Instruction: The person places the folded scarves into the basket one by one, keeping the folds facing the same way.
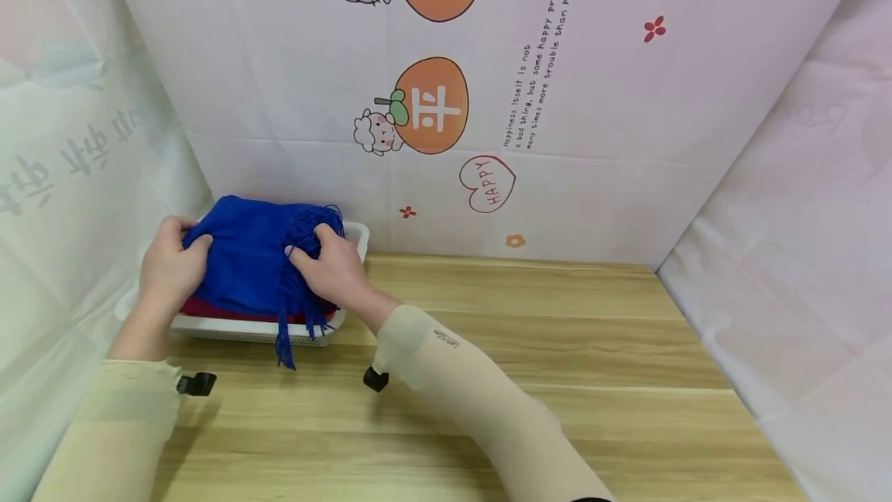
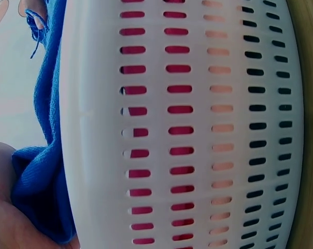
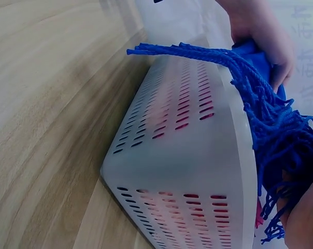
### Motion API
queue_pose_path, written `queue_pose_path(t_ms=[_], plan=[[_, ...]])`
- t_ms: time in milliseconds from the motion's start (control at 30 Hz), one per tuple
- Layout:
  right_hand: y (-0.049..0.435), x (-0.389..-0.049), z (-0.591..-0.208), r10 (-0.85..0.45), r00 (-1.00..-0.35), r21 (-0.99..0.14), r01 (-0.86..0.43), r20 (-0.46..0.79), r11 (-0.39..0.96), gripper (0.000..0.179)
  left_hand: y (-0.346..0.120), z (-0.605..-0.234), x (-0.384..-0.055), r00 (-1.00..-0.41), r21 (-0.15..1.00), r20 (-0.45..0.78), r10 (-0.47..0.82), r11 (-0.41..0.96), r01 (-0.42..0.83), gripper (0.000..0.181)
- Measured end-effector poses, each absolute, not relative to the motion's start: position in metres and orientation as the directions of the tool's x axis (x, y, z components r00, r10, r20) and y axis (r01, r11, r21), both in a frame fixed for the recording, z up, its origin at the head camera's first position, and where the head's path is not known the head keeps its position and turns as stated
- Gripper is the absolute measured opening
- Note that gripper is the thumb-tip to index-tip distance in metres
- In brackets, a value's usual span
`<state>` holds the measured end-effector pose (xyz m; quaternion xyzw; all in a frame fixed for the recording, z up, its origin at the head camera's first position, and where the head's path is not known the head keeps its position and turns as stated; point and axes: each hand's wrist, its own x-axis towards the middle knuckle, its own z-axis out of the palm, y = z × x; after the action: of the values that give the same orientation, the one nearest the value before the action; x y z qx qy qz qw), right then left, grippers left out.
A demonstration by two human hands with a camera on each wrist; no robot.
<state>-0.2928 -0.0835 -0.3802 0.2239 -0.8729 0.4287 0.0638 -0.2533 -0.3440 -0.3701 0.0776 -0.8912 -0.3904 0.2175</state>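
A folded blue scarf with fringe (image 1: pixel 244 254) lies over the top of a white slotted plastic basket (image 1: pixel 244 325) at the left back of the table. My left hand (image 1: pixel 170 266) pinches the scarf's left edge between thumb and fingers. At the fringed right end, my right hand (image 1: pixel 334 262) grips the scarf, its thumb on top. Loose blue tassels (image 3: pixel 198 52) hang over the basket's front rim. Beneath the scarf, dark red cloth (image 1: pixel 223 311) shows inside the basket. Through the slots in the left wrist view, red and pale pink layers appear.
The wooden table (image 1: pixel 543 347) extends to the right of the basket. A white printed cloth wall (image 1: pixel 585 99) stands behind, with similar white sheets (image 1: pixel 63 146) at both sides. The basket sits close to the back and left walls. Small black devices (image 1: pixel 197 384) stick out from both sleeves.
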Motion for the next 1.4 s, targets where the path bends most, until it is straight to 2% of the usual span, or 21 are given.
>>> queue_pose_path(t_ms=[333,600,1033,1400], plan=[[-0.093,-0.289,-0.375,-0.367,-0.895,-0.707,-0.429,0.252,0.562,0.038,-0.354,-0.369,-0.252,-0.898,0.732,0.317,-0.304,0.681,0.028,0.053],[-0.101,-0.290,-0.378,-0.361,-0.897,-0.683,-0.431,0.254,0.590,0.036,-0.360,-0.372,-0.253,-0.897,0.742,0.291,-0.331,0.671,-0.007,0.055],[-0.111,-0.291,-0.379,-0.345,-0.925,-0.718,-0.350,0.162,0.602,0.060,-0.368,-0.379,-0.257,-0.895,0.738,0.281,-0.345,0.674,-0.028,0.056],[-0.111,-0.291,-0.384,-0.337,-0.932,-0.706,-0.329,0.134,0.628,0.062,-0.369,-0.387,-0.259,-0.901,0.736,0.263,-0.345,0.676,-0.043,0.053]])
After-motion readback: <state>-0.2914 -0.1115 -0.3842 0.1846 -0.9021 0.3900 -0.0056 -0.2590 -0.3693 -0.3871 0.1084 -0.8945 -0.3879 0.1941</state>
